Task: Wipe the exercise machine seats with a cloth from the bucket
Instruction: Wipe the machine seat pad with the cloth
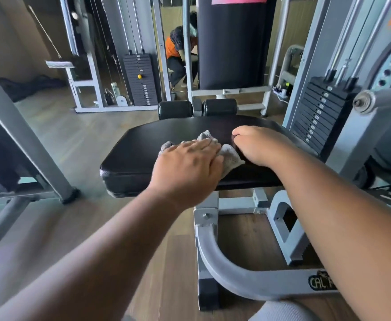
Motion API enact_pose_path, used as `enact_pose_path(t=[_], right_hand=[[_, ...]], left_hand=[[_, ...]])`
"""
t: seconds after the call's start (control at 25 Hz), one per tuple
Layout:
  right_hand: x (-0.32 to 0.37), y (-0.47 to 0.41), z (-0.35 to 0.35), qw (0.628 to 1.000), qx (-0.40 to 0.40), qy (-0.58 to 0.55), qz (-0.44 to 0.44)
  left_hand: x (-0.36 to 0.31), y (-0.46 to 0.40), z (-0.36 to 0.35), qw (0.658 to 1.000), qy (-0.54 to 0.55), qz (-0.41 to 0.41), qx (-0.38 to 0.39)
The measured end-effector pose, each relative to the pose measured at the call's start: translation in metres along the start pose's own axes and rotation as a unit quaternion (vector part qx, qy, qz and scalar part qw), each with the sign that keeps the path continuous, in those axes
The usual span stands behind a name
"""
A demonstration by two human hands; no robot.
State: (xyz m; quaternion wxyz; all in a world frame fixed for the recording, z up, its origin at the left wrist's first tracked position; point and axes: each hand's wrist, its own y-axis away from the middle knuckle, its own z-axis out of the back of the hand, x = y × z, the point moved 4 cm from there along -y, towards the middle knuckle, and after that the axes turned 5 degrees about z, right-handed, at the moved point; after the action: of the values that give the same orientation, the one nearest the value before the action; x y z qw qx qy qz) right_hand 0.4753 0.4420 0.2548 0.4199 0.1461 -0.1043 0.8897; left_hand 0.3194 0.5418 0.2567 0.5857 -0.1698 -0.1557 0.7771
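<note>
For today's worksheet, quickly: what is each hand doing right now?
Left hand: open, flat on the cloth.
Right hand: curled, holding nothing, on the seat.

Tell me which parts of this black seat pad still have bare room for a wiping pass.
Bare: the black padded seat left of the crumpled grey cloth, to its left edge, and the far strip before the two black foam rollers. Crowded: middle and right, where left hand presses the cloth and right hand rests.

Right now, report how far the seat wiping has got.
Done: the cloth is out and on the black seat. In hand: the left hand presses it flat while the right hand rests beside it. Left: no bucket or other seats show, so the remainder cannot be judged.
</note>
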Motion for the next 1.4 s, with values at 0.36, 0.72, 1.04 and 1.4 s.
enact_pose_path(t=[0.36, 0.72, 1.04, 1.4], right_hand=[[-0.003, -0.003, -0.003, 1.000, -0.019, -0.012, -0.013], [0.016, 0.047, 0.033, 0.932, -0.280, -0.227, 0.042], [0.144, 0.050, -0.057, 0.970, -0.136, 0.171, 0.103], [-0.008, 0.094, -0.048, 0.873, -0.351, 0.230, 0.248]], left_hand=[[0.078, -0.005, 0.014, 0.969, -0.094, 0.152, 0.170], [0.043, -0.011, 0.039, 0.919, 0.374, 0.125, 0.028], [0.127, 0.007, 0.031, 0.906, 0.292, 0.304, -0.036], [0.121, 0.009, 0.024, 0.950, 0.128, 0.283, -0.020]])
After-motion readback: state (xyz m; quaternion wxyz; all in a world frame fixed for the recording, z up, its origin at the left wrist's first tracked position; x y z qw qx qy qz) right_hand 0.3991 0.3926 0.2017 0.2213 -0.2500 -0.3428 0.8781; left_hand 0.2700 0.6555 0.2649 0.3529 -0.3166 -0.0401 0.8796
